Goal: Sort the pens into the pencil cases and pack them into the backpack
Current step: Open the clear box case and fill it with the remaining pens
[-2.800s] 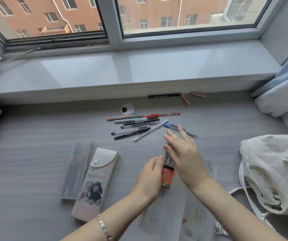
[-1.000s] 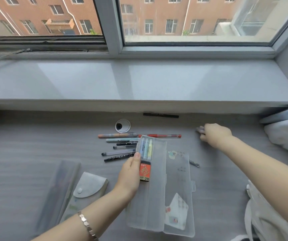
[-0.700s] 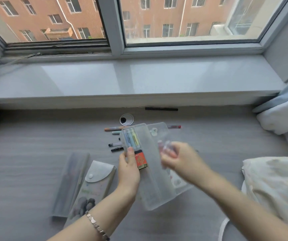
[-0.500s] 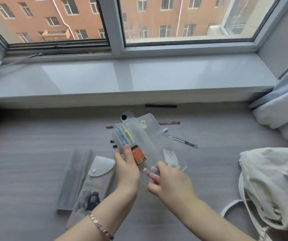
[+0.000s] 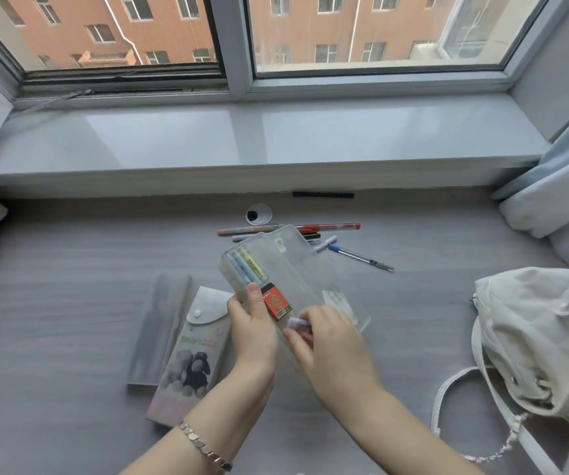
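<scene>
My left hand (image 5: 254, 325) grips an open clear plastic pencil case (image 5: 286, 269), lifted and tilted above the desk. Pastel highlighters (image 5: 247, 267) and a small red lead box (image 5: 277, 301) lie inside it. My right hand (image 5: 326, 341) pinches small pinkish pens (image 5: 298, 324) at the case's near end. Loose pens (image 5: 327, 228) lie on the desk beyond the case, among them a blue pen (image 5: 360, 257). A frosted case (image 5: 159, 329) and a snap-flap pouch with a cartoon print (image 5: 190, 354) lie to the left. The white backpack (image 5: 547, 341) sits at the right.
A black pen (image 5: 322, 194) lies against the base of the windowsill (image 5: 276, 138). A round cable grommet (image 5: 258, 213) is set in the desk. White cushions and a curtain (image 5: 557, 200) fill the right corner. The backpack's strap (image 5: 454, 402) trails over the desk.
My right hand fetched the pinkish pens from the far right of the desk and brought them to the case's near end. My left hand lifted and tilted the case.
</scene>
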Action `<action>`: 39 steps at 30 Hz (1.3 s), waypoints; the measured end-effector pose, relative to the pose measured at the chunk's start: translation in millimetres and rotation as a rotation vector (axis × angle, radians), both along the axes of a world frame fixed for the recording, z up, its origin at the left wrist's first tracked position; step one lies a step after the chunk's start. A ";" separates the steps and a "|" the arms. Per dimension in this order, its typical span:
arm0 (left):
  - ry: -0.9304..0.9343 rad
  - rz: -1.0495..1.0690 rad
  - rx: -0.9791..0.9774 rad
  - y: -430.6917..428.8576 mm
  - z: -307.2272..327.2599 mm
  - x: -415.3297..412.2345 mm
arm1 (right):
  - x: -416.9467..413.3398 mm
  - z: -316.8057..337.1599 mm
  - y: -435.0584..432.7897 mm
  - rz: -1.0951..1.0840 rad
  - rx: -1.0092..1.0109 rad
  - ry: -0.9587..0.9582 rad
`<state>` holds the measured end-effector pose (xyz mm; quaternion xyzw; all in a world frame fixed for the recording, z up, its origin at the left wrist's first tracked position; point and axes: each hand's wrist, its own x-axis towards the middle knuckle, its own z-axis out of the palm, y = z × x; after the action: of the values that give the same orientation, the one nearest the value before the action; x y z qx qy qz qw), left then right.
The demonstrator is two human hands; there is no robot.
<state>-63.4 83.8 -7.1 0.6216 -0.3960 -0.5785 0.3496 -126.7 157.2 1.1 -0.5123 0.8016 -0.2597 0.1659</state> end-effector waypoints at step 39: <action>0.070 0.037 0.073 -3.3 9.9 1.1 | -20.3 -6.3 4.2 0.221 -0.386 0.031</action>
<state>-62.3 80.5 2.7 0.6204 -0.3507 -0.6074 0.3509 -147.0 161.3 -5.2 -0.6233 0.6785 -0.3805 0.0801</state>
